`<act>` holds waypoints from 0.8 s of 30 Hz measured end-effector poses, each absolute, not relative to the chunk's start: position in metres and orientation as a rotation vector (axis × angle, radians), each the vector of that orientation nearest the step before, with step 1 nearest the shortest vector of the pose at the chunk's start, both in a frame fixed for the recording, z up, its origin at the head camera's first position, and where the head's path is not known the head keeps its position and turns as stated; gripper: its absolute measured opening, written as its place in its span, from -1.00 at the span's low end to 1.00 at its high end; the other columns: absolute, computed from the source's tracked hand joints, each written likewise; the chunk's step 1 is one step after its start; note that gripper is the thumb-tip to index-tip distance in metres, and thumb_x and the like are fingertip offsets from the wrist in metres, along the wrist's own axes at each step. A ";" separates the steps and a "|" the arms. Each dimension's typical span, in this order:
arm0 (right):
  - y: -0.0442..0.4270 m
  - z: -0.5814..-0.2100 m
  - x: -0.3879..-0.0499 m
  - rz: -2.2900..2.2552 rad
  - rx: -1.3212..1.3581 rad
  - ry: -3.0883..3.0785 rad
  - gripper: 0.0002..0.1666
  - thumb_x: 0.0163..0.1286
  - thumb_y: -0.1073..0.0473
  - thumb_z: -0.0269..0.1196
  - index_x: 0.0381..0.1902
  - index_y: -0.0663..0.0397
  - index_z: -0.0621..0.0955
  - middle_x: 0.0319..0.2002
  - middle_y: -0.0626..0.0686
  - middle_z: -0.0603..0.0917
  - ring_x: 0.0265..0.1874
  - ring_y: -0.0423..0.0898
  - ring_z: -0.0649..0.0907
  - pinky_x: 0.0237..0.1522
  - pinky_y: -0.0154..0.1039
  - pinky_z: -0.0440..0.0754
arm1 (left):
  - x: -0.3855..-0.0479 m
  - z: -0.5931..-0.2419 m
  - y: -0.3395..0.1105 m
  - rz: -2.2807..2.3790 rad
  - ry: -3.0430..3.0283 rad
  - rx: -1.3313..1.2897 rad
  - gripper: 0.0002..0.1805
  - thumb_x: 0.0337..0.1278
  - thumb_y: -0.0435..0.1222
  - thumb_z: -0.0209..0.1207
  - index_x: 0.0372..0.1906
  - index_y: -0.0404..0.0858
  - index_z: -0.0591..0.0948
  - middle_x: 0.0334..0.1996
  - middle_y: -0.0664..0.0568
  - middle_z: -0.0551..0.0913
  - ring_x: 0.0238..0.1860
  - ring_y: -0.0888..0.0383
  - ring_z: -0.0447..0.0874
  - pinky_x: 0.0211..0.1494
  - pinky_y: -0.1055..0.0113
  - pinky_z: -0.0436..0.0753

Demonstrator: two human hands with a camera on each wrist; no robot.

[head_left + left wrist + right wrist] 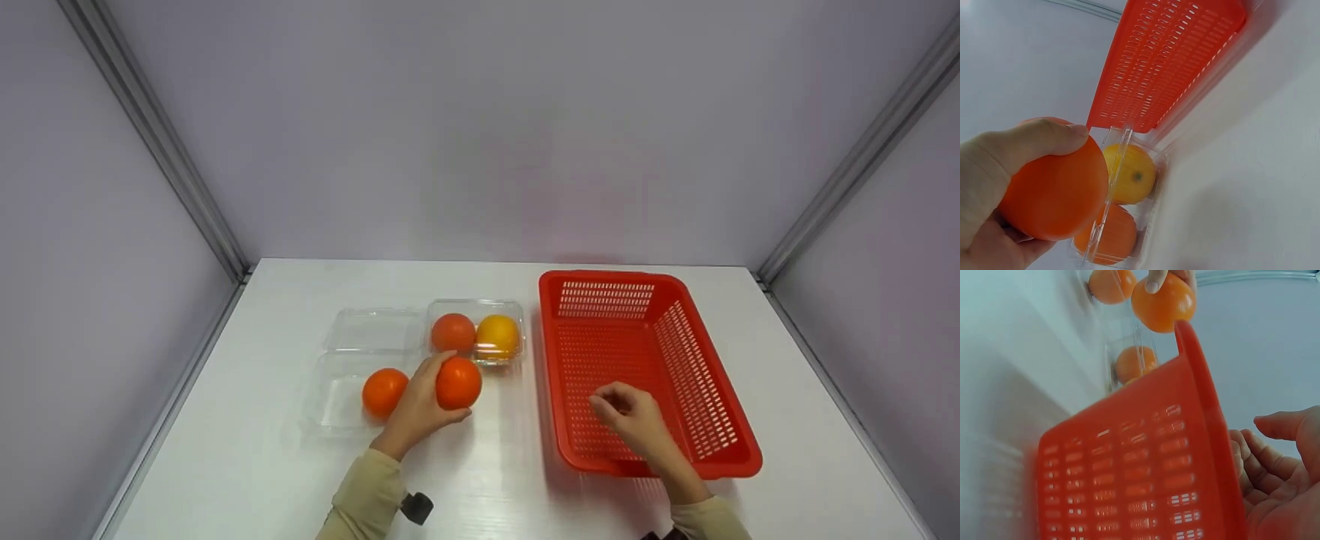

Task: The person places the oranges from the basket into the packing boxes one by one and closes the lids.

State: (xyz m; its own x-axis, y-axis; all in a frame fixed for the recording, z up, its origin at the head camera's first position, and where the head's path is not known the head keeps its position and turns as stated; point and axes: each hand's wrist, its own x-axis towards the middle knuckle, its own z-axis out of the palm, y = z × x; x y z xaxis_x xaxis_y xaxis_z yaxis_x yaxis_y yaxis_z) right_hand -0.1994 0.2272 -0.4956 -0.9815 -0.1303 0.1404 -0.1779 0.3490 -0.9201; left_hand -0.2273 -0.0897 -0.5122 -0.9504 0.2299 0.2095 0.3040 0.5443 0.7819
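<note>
My left hand (420,409) grips a round orange fruit (459,383), thumb on one side and fingers on the other, raised above the table. In the left wrist view a clear plastic box (1148,230) lies beyond that fruit. It contains a yellow fruit (1133,174) and another orange-coloured fruit (1114,233). A second clear container (330,409), with its lid folded back, has an orange fruit (385,393) in it, left of my left hand. My right hand (634,416) hovers over the near part of the red basket (551,375), fingers loosely curled and holding nothing.
The red perforated basket takes up the right part of the white table (217,420). A grey-white wall (480,135) rises behind the table, and side panels (877,315) stand at left and right.
</note>
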 end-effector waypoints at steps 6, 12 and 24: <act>0.205 -0.477 -0.193 1.756 0.317 -2.603 -0.91 0.26 0.35 0.17 -0.33 0.31 0.57 -0.46 0.19 0.59 -0.51 -0.15 0.54 -0.49 -0.39 0.53 | -0.227 -0.513 -0.094 -1.395 -2.650 -0.385 -0.08 -0.35 -0.24 0.47 0.26 -0.22 0.27 0.15 -0.06 0.39 0.09 -0.03 0.39 0.15 -0.07 0.39; 0.198 -0.487 -0.197 1.790 0.398 -2.565 -0.89 0.25 0.34 0.18 -0.33 0.34 0.58 -0.46 0.20 0.60 -0.51 -0.07 0.56 -0.50 -0.40 0.54 | -0.226 -0.514 -0.099 -1.387 -2.577 -0.373 -0.09 -0.38 -0.29 0.47 0.24 -0.26 0.29 0.14 -0.10 0.40 0.07 -0.06 0.40 0.14 -0.08 0.39; 0.181 -0.472 -0.186 1.765 0.435 -2.571 -0.91 0.23 0.40 0.18 -0.36 0.40 0.57 -0.47 0.23 0.61 -0.53 -0.07 0.57 -0.47 -0.39 0.56 | -0.229 -0.513 -0.114 -1.290 -2.420 -0.240 -0.11 -0.43 -0.30 0.49 0.19 -0.29 0.31 0.11 -0.13 0.42 0.07 -0.07 0.43 0.15 -0.05 0.40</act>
State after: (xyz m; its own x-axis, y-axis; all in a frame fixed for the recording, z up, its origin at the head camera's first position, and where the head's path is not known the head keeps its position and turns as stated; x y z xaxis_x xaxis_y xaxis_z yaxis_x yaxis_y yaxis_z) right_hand -0.1864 0.1815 -0.4717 -0.9618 -0.2297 0.1491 -0.2217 0.3334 -0.9163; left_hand -0.2286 -0.1135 -0.5128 -0.9107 -0.0302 0.4120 0.3252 0.5627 0.7600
